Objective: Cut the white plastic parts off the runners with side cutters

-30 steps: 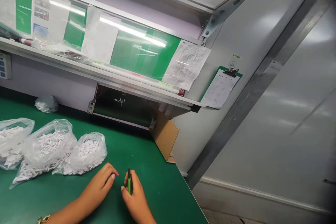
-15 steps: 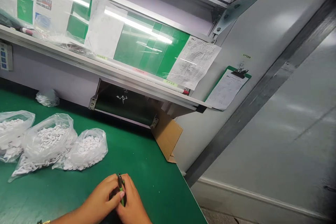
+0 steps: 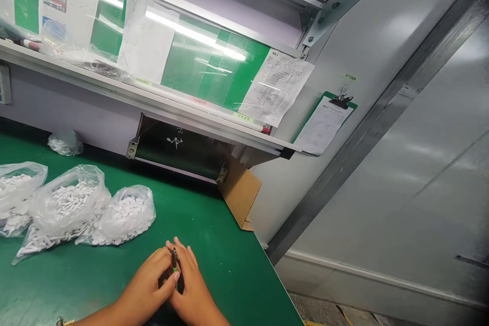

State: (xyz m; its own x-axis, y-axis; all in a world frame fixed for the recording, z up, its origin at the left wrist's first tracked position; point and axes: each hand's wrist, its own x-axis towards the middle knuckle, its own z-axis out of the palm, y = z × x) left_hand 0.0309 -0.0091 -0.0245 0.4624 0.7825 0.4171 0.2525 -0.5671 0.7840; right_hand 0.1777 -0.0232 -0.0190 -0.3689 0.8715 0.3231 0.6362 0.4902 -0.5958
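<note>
Small pliers [image 3: 174, 261] with dark jaws and green-and-black handles stand upright between my two hands above the green tabletop. My left hand [image 3: 147, 282] is curled round their near side, the thumb lying across the handle. From the other side my right hand [image 3: 193, 282] presses against them, its fingers partly straightened and touching the left fingertips. The lower handles are largely hidden by the hands. Nearest to my left hand lies a clear plastic bag [image 3: 126, 214] of small white round pieces. Beside it, another clear bag [image 3: 71, 204] holds white stick-like pieces.
A third bag of white parts [image 3: 17, 198] sits at the left edge. A crumpled plastic bag [image 3: 65, 142] lies by the wall. Folded cardboard [image 3: 242, 196] stands at the table's right edge, beneath a shelf [image 3: 183, 122]. A clipboard [image 3: 324, 125] hangs on the wall.
The view has shifted slightly. The fingers of my right hand have lifted and straightened somewhat, and the hands have moved a little up the table with the pliers still between them.
</note>
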